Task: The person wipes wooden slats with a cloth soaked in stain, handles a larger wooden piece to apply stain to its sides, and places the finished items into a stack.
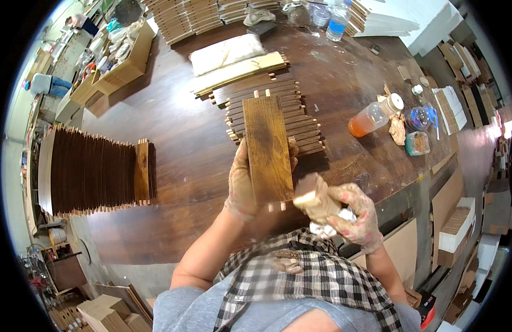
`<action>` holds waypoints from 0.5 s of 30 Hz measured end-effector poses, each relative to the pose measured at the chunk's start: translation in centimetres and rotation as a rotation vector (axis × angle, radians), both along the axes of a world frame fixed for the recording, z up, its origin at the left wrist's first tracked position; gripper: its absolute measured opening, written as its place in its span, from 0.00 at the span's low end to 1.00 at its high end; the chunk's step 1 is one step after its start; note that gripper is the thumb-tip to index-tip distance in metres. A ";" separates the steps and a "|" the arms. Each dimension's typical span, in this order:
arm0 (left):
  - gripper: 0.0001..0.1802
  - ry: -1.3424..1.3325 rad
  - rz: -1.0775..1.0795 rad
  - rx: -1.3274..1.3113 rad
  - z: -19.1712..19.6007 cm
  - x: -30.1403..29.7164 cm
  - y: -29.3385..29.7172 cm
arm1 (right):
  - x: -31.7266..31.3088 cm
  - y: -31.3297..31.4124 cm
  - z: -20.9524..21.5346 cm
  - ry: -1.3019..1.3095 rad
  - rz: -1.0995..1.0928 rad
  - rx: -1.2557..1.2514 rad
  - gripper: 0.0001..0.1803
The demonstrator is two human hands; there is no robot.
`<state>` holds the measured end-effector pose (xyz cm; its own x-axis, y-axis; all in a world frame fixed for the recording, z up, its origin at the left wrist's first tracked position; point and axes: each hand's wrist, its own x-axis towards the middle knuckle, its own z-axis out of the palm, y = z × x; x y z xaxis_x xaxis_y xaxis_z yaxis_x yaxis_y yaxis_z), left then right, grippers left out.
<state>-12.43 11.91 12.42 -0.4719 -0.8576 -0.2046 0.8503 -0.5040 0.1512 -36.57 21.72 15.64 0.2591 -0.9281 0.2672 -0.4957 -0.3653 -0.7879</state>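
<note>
Flat dark-brown rectangular wooden board (268,149) being gripped underneath by gloved left hand (242,185); stained sponge block (314,197) being clutched in gloved right hand (352,216), touching board's near corner.

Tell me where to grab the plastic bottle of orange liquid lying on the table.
Grip the bottle of orange liquid around its clear middle, coming from above. It lies on its side with the white cap pointing up-right, so the rounded body is open, while crumpled wrappers crowd the cap end.

Bright, even overhead light; soft glare patches on the dark tabletop (173,127) near the far end. Short shadow under the held plank (268,149). Strong fisheye bending, black vignette corners. Right hand (352,216) slightly motion-blurred; right edge overexposed.
</note>
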 end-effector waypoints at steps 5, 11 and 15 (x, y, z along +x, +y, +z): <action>0.36 0.108 -0.095 -0.175 -1.1 1.4 -0.1 | -0.7 0.7 0.8 -0.298 -0.155 0.237 0.28; 0.36 -0.198 0.115 -0.053 -1.2 1.7 -0.6 | -0.8 0.3 1.0 -0.154 -0.107 0.080 0.29; 0.26 -0.059 0.108 -0.006 -1.0 1.9 -0.3 | -0.3 0.4 1.2 -0.196 -0.123 0.040 0.30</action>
